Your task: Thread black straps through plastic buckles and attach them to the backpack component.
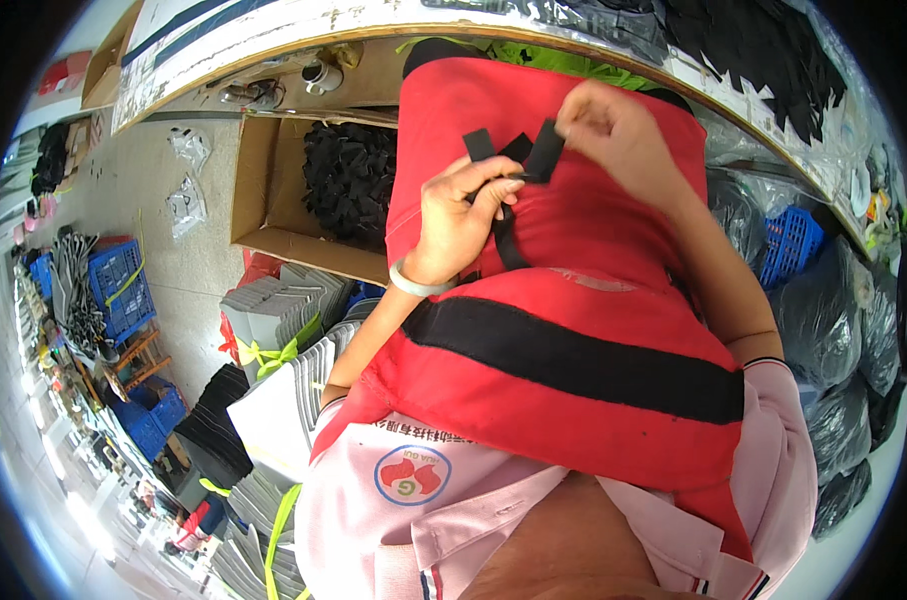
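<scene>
My left hand (458, 205) is closed in a pinch over my lap, gripping several short black strap pieces. One strap end (478, 145) sticks up beside its fingers, and a folded strap piece (543, 152) juts out to the right. A longer black strip (508, 243) hangs below this hand across the red apron (613, 220). At the right end of the folded piece is my right hand (608, 130), fingers curled together. Its fingertips meet or nearly meet the strap's edge; what they pinch is hidden.
An open cardboard box (258, 190) of black pieces stands left of my lap. Bundled grey striped pieces (293, 300) lie nearer on the left. A worktable edge (373, 37) runs across the far side, with black strips (763, 50) on top. Plastic bags (823, 310) crowd the right.
</scene>
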Motion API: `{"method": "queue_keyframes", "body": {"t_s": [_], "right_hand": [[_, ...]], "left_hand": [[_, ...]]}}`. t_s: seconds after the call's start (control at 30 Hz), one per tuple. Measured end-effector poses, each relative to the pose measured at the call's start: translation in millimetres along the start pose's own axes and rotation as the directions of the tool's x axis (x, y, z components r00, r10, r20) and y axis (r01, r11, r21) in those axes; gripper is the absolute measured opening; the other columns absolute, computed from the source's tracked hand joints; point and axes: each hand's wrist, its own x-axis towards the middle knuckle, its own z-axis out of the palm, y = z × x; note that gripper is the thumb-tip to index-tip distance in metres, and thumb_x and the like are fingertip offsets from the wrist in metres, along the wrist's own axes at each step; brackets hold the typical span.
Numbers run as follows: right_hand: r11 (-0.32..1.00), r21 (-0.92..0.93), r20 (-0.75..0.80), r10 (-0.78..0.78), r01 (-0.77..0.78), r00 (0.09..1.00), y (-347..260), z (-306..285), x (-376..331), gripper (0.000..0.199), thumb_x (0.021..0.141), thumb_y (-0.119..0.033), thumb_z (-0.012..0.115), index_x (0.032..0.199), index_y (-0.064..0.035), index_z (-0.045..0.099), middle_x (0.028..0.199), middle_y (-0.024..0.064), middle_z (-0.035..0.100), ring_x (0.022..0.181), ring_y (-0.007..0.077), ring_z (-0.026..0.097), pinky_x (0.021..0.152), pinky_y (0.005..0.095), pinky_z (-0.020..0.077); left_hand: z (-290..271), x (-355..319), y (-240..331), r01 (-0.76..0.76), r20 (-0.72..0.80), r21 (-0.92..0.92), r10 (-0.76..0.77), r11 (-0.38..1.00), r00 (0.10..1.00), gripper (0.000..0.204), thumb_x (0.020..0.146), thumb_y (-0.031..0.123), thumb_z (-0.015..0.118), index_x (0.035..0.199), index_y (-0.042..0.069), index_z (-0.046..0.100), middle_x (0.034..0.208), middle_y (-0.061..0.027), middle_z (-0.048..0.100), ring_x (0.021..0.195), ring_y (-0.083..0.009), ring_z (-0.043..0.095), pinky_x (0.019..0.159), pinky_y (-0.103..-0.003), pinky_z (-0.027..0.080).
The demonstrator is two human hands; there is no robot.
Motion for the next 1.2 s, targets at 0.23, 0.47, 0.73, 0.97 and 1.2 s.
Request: {"method": "queue_keyframes", "body": {"t_s": [0.23,0.47,0.73,0.97,1.2], "right_hand": [[0.868,0.43,-0.013,-0.268,0.247,0.963,-59,54,46,0.021,0.09,-0.007,0.061,0.109,0.0005,0.055,0.099,0.009,0.063,0.09,0.0141,0.064,0.078,0.0265,0.0542],[0.985,-0.174,0.12,0.026,-0.005,0.992,-10,51,43,0.029,0.088,-0.02,0.066,0.107,0.001,0.062,0.086,0.0073,0.064,0.081,0.0124,0.062,0.068,0.0223,0.0484],[0.956,0.22,0.043,0.188,-0.193,0.981,-19,11,37,0.019,0.096,-0.019,0.055,0.102,-0.0039,0.064,0.076,0.0008,0.063,0.044,0.0006,0.038,0.04,0.0184,0.028],[0.957,-0.282,0.208,-0.005,0.065,0.978,-16,33,6,0.026,0.086,-0.014,0.063,0.111,-0.0055,0.061,0.086,0.0063,0.067,0.07,0.0149,0.062,0.062,0.0259,0.0475],[0.929,-0.282,0.07,-0.228,0.238,0.971,19,35,16,0.021,0.085,-0.012,0.065,0.104,-0.0032,0.067,0.085,0.0088,0.069,0.076,0.0165,0.065,0.067,0.0264,0.0496]], "left_hand": [[-9,5,-19,0.301,0.082,-0.494,-0.301,0.816,0.95,0.018,0.091,0.002,0.059,0.107,-0.006,0.062,0.075,-0.0057,0.063,0.057,-0.0092,0.056,0.051,-0.021,0.045],[-11,6,-25,0.27,0.158,-0.479,-0.221,0.835,0.962,0.012,0.092,0.002,0.058,0.099,-0.001,0.066,0.066,-0.003,0.058,0.054,-0.0077,0.05,0.05,-0.02,0.039],[-33,21,-30,0.406,0.277,-0.845,-0.365,0.348,0.889,0.031,0.098,0.01,0.045,0.127,-0.003,0.048,0.135,-0.0244,0.047,0.123,-0.0321,0.05,0.069,-0.025,0.048],[-22,25,-12,0.526,0.324,-0.665,-0.429,0.53,0.843,0.038,0.103,0.019,0.033,0.131,-0.004,0.045,0.09,-0.0186,0.063,0.057,-0.0167,0.058,0.045,-0.021,0.038],[-5,35,-2,0.593,0.339,-0.6,-0.5,0.538,0.797,0.039,0.103,0.027,0.034,0.126,0.0,0.051,0.073,-0.0138,0.062,0.051,-0.0103,0.05,0.043,-0.02,0.036]]}}
